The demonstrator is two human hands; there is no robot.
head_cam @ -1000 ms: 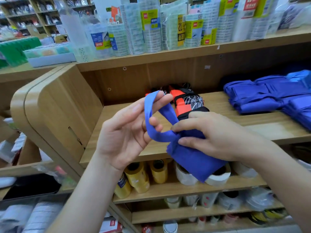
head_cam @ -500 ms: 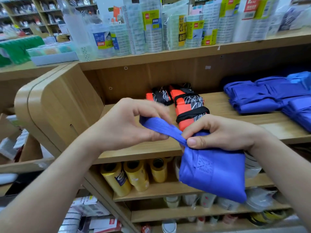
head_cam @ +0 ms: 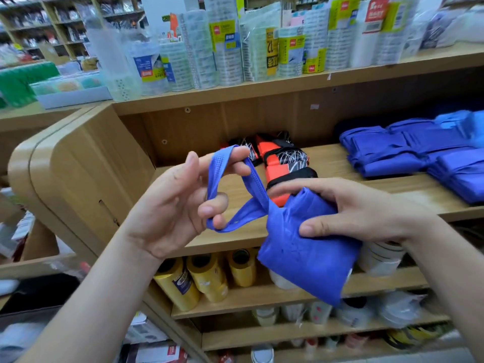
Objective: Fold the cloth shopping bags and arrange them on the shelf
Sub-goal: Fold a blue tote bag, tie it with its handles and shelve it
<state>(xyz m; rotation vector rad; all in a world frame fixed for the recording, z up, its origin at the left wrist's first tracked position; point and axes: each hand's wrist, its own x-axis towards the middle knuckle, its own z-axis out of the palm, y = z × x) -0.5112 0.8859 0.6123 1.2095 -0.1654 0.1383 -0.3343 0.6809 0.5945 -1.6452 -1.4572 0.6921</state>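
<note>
A folded blue cloth bag (head_cam: 306, 252) hangs in front of the wooden shelf (head_cam: 340, 163). My right hand (head_cam: 353, 210) grips its bunched top, thumb on the front. The bag's blue handle strap (head_cam: 235, 184) forms a loop stretched over the spread fingers of my left hand (head_cam: 178, 203), palm turned towards me. On the shelf behind lie rolled orange-and-black bags (head_cam: 285, 163). A pile of folded blue bags (head_cam: 419, 150) lies on the same shelf at the right.
Packs of clear tape (head_cam: 225, 48) stand along the upper shelf. Yellow rolls (head_cam: 204, 276) and white tape rolls (head_cam: 379, 258) fill the shelf below. The cabinet's rounded wooden side panel (head_cam: 78, 169) stands at the left, with more store shelves beyond.
My left hand has gone from a pinch on the strap to spread fingers holding it as an open loop. The bag has been drawn in closer under my right hand.
</note>
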